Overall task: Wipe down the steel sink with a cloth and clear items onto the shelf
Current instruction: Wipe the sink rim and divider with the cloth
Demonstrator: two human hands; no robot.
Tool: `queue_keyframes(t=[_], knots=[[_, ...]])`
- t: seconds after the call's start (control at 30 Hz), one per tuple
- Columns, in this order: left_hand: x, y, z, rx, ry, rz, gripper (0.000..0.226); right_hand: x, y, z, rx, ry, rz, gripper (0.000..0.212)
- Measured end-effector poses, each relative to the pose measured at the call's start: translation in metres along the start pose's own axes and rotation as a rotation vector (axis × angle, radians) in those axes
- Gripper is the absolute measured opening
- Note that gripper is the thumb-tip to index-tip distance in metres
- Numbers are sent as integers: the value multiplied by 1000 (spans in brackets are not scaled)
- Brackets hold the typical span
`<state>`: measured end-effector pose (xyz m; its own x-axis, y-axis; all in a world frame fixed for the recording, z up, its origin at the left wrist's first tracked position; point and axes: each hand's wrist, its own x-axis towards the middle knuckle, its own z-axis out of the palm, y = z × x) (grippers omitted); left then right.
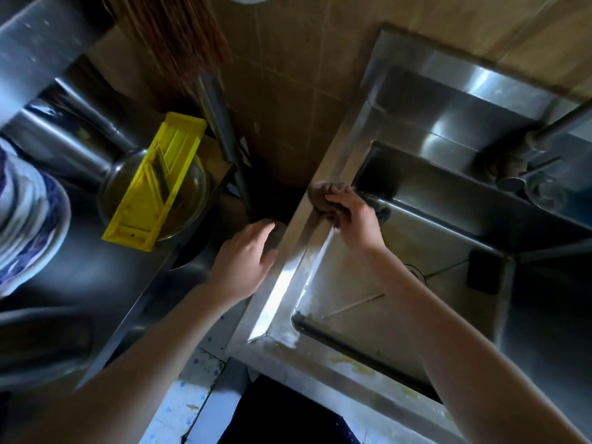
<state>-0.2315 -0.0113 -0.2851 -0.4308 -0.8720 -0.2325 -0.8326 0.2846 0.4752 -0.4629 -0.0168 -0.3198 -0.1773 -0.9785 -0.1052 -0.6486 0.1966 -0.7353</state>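
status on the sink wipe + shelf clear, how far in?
Early to midway. In hand: the right hand presses the cloth on the sink rim's far-left corner. The left hand covers a dark round object off the rim; its grip is unclear. Left: yellowish residue on the near rim and streaks in the basin. The yellow slicer lies across a glass bowl on the left counter.

I see a brushed steel sink, glossy where light catches its rim, dull and stained at its lower edge. The cloth at centre looks coarse, brown and matt. At left, a slicer of smooth yellow plastic lies across a glass bowl.
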Motion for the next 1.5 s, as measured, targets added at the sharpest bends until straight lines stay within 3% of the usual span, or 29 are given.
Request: queue_keyframes(t=[0.13, 0.43, 0.57, 0.7, 0.97, 1.13, 1.27, 1.33, 1.5], knots=[[-22, 3, 12, -31, -8, 1, 48, 4, -9, -3, -60, 4, 3, 36], [-44, 3, 13, -116, 60, -8, 49, -90, 0, 29, -172, -189, -245, 46], [-63, -5, 16, -139, 54, -65, 49, -89, 7, 33, -250, -233, -285, 50], [-77, -13, 19, -155, 37, -98, 50, -74, 4, 29, -106, -223, -235, 43], [-88, -19, 20, -175, 42, -87, 47, -116, -11, 40, -226, -174, -403, 50], [-92, -23, 15, -163, 39, -30, 45, -133, -38, 35, -239, -311, -344, 43], [-96, -25, 14, -191, 20, -24, 41, -111, -62, 21, -254, -517, -98, 35], [-97, -26, 14, -187, -14, -22, 41, -102, -70, 12, -248, -589, -81, 33], [-102, -27, 12, -193, -44, 17, 42, -109, -84, -14, -201, -612, -61, 27]])
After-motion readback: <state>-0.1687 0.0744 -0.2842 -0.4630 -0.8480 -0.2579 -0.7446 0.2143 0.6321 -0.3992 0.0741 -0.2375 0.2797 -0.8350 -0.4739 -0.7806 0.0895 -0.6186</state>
